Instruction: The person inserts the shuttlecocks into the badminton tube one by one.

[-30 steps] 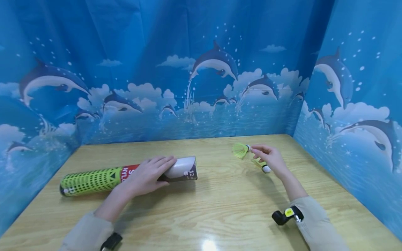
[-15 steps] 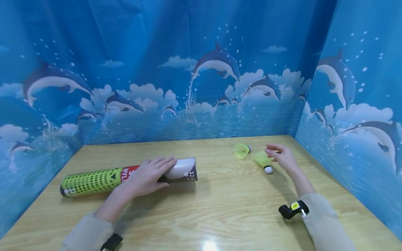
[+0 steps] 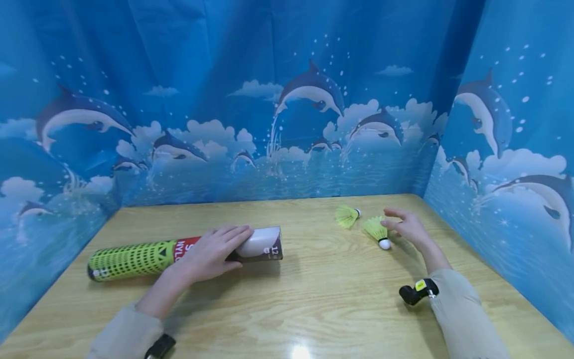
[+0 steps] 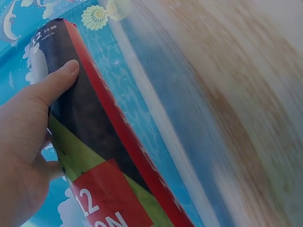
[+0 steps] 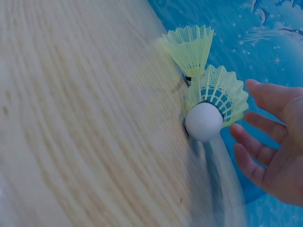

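A long shuttlecock tube [image 3: 130,260], green, red and dark with a pale end, lies on its side on the left of the table. My left hand [image 3: 215,253] holds it from above near its right end; in the left wrist view the thumb [image 4: 65,78] presses along one side, the fingers mostly hidden behind. On the right, a yellow-green shuttlecock [image 3: 375,229] with a white cork lies cork toward me. Just right of it is my right hand [image 3: 409,229], fingers loosely bent and holding nothing. A second shuttlecock [image 3: 347,216] lies farther back, its cork pointing right.
The wooden table [image 3: 309,299] meets a blue dolphin-print curtain [image 3: 215,99] at the back and right. A small black camera [image 3: 419,291] sits on the right wrist, another [image 3: 160,345] on the left.
My right hand has let go of the far shuttlecock, drawn back to the right, and come beside the nearer one. The left hand and the tube have stayed in place.
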Action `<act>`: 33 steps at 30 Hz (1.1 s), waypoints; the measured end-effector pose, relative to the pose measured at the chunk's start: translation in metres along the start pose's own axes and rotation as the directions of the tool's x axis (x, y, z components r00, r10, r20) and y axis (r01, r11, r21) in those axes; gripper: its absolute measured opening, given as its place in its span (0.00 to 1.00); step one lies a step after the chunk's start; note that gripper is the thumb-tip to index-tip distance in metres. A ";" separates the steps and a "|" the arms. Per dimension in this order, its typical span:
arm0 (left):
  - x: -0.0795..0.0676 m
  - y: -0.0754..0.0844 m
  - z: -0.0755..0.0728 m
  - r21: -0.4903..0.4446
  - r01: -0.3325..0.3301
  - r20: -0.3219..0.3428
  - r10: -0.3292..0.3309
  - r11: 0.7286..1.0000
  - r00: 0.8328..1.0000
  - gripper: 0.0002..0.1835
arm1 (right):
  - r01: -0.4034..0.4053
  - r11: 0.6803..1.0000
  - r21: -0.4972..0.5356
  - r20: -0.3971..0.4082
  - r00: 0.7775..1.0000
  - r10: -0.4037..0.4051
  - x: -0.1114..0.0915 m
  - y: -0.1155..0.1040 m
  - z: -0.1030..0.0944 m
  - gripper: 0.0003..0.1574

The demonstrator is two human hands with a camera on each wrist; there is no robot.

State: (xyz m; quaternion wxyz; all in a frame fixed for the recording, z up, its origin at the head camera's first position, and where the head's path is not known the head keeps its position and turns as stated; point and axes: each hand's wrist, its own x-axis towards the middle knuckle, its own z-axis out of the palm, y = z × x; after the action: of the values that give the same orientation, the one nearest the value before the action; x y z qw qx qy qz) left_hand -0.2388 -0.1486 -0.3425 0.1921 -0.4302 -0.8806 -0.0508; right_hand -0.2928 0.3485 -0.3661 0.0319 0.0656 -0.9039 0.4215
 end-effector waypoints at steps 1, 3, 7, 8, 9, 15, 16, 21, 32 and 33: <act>0.000 0.000 0.000 -0.003 0.001 -0.001 -0.001 1.000 1.000 0.44 | 0.004 1.000 -0.010 0.010 1.000 -0.004 0.001 0.001 0.000 0.39; 0.000 0.000 -0.001 -0.010 0.002 -0.002 -0.002 1.000 1.000 0.44 | 0.007 0.999 -0.036 0.028 1.000 -0.006 0.001 0.002 0.001 0.38; -0.001 0.001 -0.001 -0.016 0.011 0.008 -0.010 1.000 1.000 0.44 | 0.002 0.998 -0.061 0.066 0.998 0.002 0.001 0.002 0.003 0.37; -0.001 0.001 -0.001 -0.016 0.012 0.011 -0.012 1.000 1.000 0.44 | 0.002 0.998 -0.067 0.073 0.997 0.003 0.000 0.002 0.003 0.37; -0.001 0.001 -0.001 -0.017 0.013 0.013 -0.013 1.000 1.000 0.44 | 0.000 0.998 -0.068 0.078 0.997 0.006 0.000 0.001 0.004 0.37; -0.001 0.001 -0.001 -0.014 0.018 0.012 -0.017 1.000 1.000 0.44 | -0.020 0.996 -0.086 0.075 0.997 0.026 -0.002 0.003 0.004 0.37; -0.001 0.001 -0.001 -0.014 0.018 0.012 -0.017 1.000 1.000 0.44 | -0.024 0.996 -0.091 0.072 0.997 0.030 -0.002 0.003 0.004 0.37; -0.002 0.001 0.000 -0.013 0.012 0.009 -0.012 1.000 1.000 0.44 | -0.040 0.993 -0.115 0.044 0.998 0.046 -0.006 0.003 0.003 0.36; 0.000 0.000 -0.001 -0.004 0.015 0.013 -0.015 1.000 1.000 0.44 | 0.013 0.989 -0.144 -0.046 0.999 -0.020 -0.013 0.007 -0.001 0.27; 0.000 0.000 -0.001 -0.004 0.016 0.014 -0.016 1.000 1.000 0.44 | 0.013 0.991 -0.135 -0.049 0.999 -0.020 -0.013 0.008 -0.002 0.27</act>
State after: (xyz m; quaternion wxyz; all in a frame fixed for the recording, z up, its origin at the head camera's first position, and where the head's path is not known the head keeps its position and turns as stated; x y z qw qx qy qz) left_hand -0.2379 -0.1489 -0.3419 0.1847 -0.4238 -0.8852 -0.0514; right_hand -0.2813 0.3561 -0.3726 0.0624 0.0599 -0.9287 0.3607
